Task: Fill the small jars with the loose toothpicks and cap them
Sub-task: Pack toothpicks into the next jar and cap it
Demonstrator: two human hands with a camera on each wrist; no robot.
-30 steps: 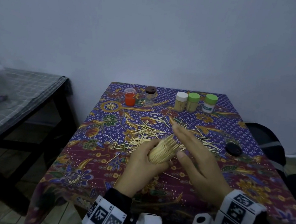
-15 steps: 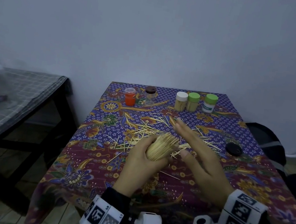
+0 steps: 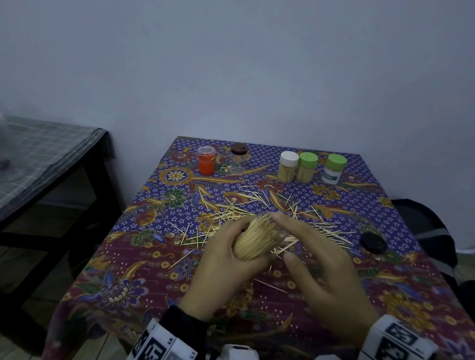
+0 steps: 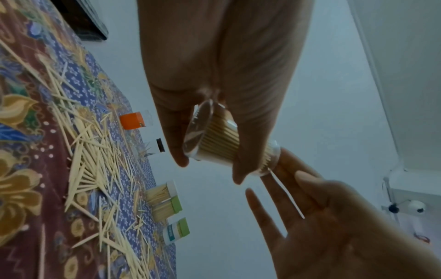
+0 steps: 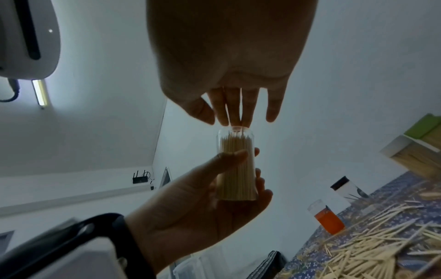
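My left hand [image 3: 227,269] grips a clear jar [image 3: 256,236] packed with toothpicks, tilted above the table with its open mouth pointing away from me. My right hand [image 3: 311,250] has straight fingers [image 5: 236,111] whose tips touch the jar's mouth [image 5: 232,130]. A single toothpick [image 4: 286,192] lies along those fingers. Loose toothpicks [image 3: 226,211] lie scattered over the patterned cloth under both hands. A black lid [image 3: 373,243] rests on the cloth to the right.
At the back stand an orange jar [image 3: 206,160], a brown-capped clear jar [image 3: 238,157], and three filled jars with a white cap [image 3: 288,167] and green caps [image 3: 306,167]. A dark side table [image 3: 36,159] is at left, a black bag [image 3: 423,228] at right.
My right hand has drawn back toward me, so its fingertips now meet the jar's mouth instead of reaching past it. The left hand has kept its grip, shifting the jar slightly.
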